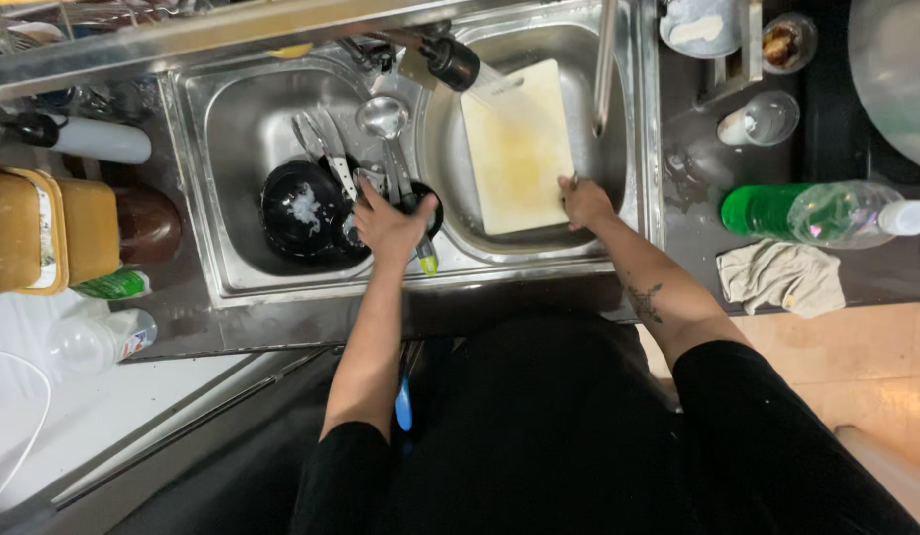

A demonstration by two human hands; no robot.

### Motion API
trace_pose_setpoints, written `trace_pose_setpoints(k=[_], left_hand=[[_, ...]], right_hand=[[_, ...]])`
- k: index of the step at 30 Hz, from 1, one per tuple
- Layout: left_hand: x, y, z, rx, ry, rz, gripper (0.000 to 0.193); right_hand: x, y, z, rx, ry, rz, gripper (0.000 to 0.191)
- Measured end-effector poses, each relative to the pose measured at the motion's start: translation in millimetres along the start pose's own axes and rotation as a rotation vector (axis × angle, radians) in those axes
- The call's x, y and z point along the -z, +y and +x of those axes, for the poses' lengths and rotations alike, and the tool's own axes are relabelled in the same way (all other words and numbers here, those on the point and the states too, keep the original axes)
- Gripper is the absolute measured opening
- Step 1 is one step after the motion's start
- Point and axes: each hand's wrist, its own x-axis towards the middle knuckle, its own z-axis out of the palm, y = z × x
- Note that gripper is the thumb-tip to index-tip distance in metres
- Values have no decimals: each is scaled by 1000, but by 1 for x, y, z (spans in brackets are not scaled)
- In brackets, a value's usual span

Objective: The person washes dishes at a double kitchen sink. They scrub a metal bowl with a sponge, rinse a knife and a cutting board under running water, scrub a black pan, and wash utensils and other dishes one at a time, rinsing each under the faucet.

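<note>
**Both hands in the sink**

We look down at the double sink [646, 149]. Our right hand [585, 201] grips the lower right edge of the cutting board [517, 144], which leans in the right basin under the tap [450, 59]. Our left hand [386, 223] curls over the divider, closed around a green-tipped handle [426, 260], beside the black bowl [302, 208] and ladle [384, 119] in the left basin.

Pale stained cutting board [517, 149] leaning tilted in right sink basin; green-tipped utensil [426, 260] on divider.
</note>
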Motion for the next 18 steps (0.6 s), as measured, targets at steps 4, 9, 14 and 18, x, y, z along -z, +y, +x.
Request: trace_pose_setpoints(k=[4, 9, 14, 18], left_hand=[[-7, -2, -5, 119, -144, 26, 139], [-14, -12, 9, 93, -106, -47, 90], [-10, -21, 24, -13, -52, -112, 66], [-2, -32, 27, 69, -76, -137, 52]], right_hand=[[19, -19, 11, -53, -20, -280, 60], [67, -87, 12, 630, 656, -566, 36], [125, -166, -16, 714, 841, -633, 55], [97, -179, -23, 1074, 904, -296, 36]])
